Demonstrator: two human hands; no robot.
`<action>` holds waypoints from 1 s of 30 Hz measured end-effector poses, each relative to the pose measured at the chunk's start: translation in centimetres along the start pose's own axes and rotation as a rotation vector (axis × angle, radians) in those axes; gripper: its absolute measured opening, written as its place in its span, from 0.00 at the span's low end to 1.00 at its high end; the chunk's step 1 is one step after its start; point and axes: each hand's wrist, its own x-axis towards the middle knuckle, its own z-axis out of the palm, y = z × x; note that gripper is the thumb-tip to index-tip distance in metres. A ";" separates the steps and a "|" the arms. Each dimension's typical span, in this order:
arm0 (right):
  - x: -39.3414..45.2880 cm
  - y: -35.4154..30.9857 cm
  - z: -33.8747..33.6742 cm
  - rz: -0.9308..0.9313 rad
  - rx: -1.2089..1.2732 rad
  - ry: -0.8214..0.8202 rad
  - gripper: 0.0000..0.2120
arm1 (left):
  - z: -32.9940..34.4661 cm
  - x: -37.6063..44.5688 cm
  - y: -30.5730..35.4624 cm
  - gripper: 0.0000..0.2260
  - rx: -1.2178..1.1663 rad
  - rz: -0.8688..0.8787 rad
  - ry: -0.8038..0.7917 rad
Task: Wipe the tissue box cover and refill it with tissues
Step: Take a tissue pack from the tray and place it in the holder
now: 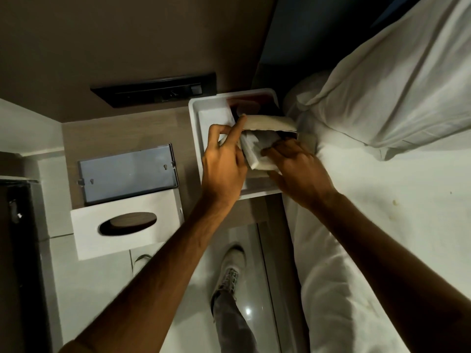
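Pulling tissues (257,151) from a carton (270,123) over the white tray (196,138).
My left hand (224,161) pinches the flap; my right hand (298,169) grips the stack. Tissue box cover (127,222) sits near-left.

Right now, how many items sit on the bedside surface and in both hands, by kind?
White tissue box cover: 1
Grey backplate: 1
White tray: 1
Tissue stack held between left hand and right hand: 1
Total: 4
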 end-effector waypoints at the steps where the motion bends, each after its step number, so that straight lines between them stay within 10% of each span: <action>1: -0.6 0.1 0.0 -0.010 -0.006 0.047 0.22 | 0.2 -0.2 -0.2 0.22 -0.002 -0.001 0.018; 14: -8.6 -1.6 -4.2 0.005 0.198 0.038 0.21 | 5.7 -6.4 -6.0 0.21 -0.148 -0.348 -0.288; 19: -7.6 -4.2 -6.0 0.146 0.468 0.028 0.14 | 0.6 -7.6 -6.5 0.22 -0.347 -0.466 -0.104; 23: -4.8 -8.8 -8.5 0.336 1.151 -0.079 0.12 | -5.6 -8.0 -7.6 0.13 -1.018 -1.143 -0.158; 27: -1.4 -13.5 -8.1 0.366 1.589 -0.139 0.18 | -10.5 -10.1 -13.0 0.16 -1.582 -1.851 0.164; 30: 1.1 -16.1 -5.0 0.466 1.637 -0.217 0.21 | -15.2 -9.5 -14.3 0.14 -1.882 -1.789 0.128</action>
